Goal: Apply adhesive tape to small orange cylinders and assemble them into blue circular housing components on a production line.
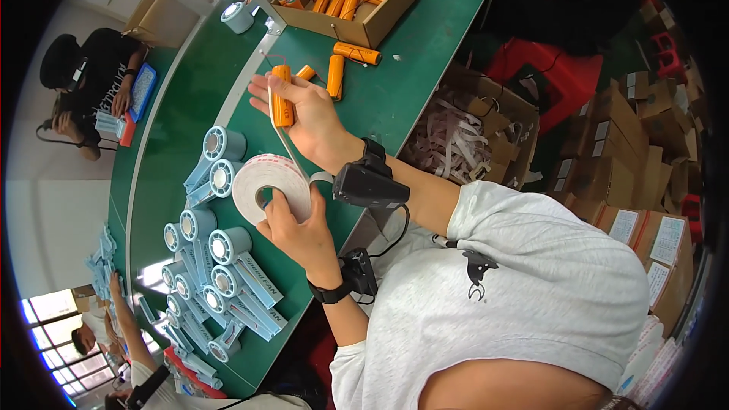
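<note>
My left hand (pixel 292 231) grips a large roll of white tape (pixel 250 182), with a finger in its core. From the roll, a narrow strip runs up to an orange cylindrical battery (pixel 282 106). My right hand (pixel 311 118) holds that battery, its thumb pressed on the side and its other fingers stretched out behind. A thin red wire stands out from the battery's far end. Just past this hand, several loose orange batteries (pixel 336 77) lie on the green table (pixel 410 68). Both wrists carry black strapped devices.
A cardboard tray (pixel 364 30) of orange batteries sits at the far side. Light-blue handheld fans (pixel 228 247) crowd the table at left. A box of strip scraps (pixel 456 137) and a red stool (pixel 547 83) stand beside the table. Other people work at left.
</note>
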`<state>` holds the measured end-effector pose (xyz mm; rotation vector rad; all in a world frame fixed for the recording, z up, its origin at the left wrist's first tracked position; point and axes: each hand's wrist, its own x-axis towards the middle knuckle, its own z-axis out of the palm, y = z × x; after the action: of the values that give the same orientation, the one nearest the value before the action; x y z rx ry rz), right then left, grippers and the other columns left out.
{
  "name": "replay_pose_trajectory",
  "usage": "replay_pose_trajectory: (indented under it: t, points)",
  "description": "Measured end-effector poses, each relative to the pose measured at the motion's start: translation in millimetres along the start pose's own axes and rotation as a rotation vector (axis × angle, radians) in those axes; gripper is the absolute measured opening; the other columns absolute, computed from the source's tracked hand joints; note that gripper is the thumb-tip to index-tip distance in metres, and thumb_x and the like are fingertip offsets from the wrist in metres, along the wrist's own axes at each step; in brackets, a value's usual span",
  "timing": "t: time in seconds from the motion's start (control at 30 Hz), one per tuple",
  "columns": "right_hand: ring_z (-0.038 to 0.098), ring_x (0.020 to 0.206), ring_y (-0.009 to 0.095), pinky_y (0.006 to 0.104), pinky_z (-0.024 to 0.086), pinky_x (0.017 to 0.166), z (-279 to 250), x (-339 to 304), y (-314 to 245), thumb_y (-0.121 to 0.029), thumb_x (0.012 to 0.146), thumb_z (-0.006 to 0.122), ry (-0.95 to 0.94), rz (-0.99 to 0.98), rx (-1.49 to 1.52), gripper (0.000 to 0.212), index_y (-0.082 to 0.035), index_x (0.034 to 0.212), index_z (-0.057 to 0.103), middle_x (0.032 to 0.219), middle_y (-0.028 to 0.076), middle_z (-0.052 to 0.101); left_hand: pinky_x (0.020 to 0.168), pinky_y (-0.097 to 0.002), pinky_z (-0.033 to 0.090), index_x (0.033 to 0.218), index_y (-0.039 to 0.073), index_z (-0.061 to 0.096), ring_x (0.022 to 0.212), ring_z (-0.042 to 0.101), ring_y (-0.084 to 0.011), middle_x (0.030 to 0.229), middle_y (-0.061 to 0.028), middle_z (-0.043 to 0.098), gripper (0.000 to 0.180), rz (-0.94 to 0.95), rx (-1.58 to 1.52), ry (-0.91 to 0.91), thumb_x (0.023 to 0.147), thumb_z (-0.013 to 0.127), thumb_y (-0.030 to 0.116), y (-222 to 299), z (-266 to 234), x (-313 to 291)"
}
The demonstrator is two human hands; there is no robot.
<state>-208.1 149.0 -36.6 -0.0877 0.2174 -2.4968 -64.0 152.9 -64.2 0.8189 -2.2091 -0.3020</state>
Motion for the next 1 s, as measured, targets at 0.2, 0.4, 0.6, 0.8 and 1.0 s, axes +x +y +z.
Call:
replay_pose_trajectory:
  t: [0.2, 0.4, 0.6, 0.8, 1.0]
  points:
    - [0.059, 0.095, 0.019, 0.0312, 0.048, 0.085, 7.7, -16.2, 1.2, -0.003, 0.083, 0.059, -0.123, 0.14, -0.487, 0.025, 0.005, 0.105, 0.052, 0.102, 0.014, 0.059, 0.075, -0.0353, 0.034, 0.098, -0.003, 0.057, 0.079, 0.054, -0.0272, 0.087, -0.0144, 0.06, 0.044, 0.254, 0.027, -0.081, 0.059, 0.074, 0.009, -12.8, -13.3, 8.1]
    - [0.061, 0.088, 0.018, 0.0268, 0.05, 0.076, 4.0, 6.8, -1.0, 0.0, 0.081, 0.06, -0.057, 0.139, -0.323, 0.025, 0.002, 0.105, 0.053, 0.099, 0.012, 0.061, 0.078, -0.0364, 0.033, 0.098, -0.002, 0.056, 0.083, 0.055, -0.0286, 0.089, -0.0143, 0.059, 0.044, 0.463, 0.079, -0.247, 0.06, 0.075, 0.011, -28.4, -36.4, 5.9]
    - [0.062, 0.089, 0.021, 0.0268, 0.05, 0.069, 22.1, -13.2, -20.2, 0.002, 0.073, 0.064, -0.624, -0.329, -1.115, 0.034, 0.0, 0.104, 0.051, 0.1, 0.013, 0.061, 0.078, -0.0377, 0.04, 0.098, -0.003, 0.055, 0.088, 0.055, -0.0282, 0.092, -0.015, 0.058, 0.036, 0.316, -0.049, -0.446, 0.069, 0.071, 0.01, -35.2, -16.0, 9.5]
    - [0.062, 0.091, 0.026, 0.0333, 0.05, 0.072, 13.4, -41.5, -24.4, 0.003, 0.07, 0.063, -0.881, -0.124, -1.594, 0.041, 0.0, 0.107, 0.047, 0.103, 0.015, 0.061, 0.068, -0.0311, 0.047, 0.101, -0.005, 0.056, 0.083, 0.058, -0.0232, 0.089, -0.0145, 0.06, 0.029, 0.219, -0.109, -0.234, 0.075, 0.065, 0.003, -30.9, -30.9, 19.5]
    - [0.059, 0.098, 0.028, 0.0357, 0.047, 0.083, 8.9, -48.6, -24.7, 0.003, 0.068, 0.061, -1.1, -0.676, -1.589, 0.043, 0.002, 0.108, 0.046, 0.111, 0.015, 0.058, 0.063, -0.0232, 0.047, 0.098, 0.001, 0.063, 0.076, 0.057, -0.0136, 0.085, -0.0083, 0.062, 0.023, -0.228, -0.618, -0.061, 0.077, 0.058, -0.006, 4.7, -72.7, 37.3]
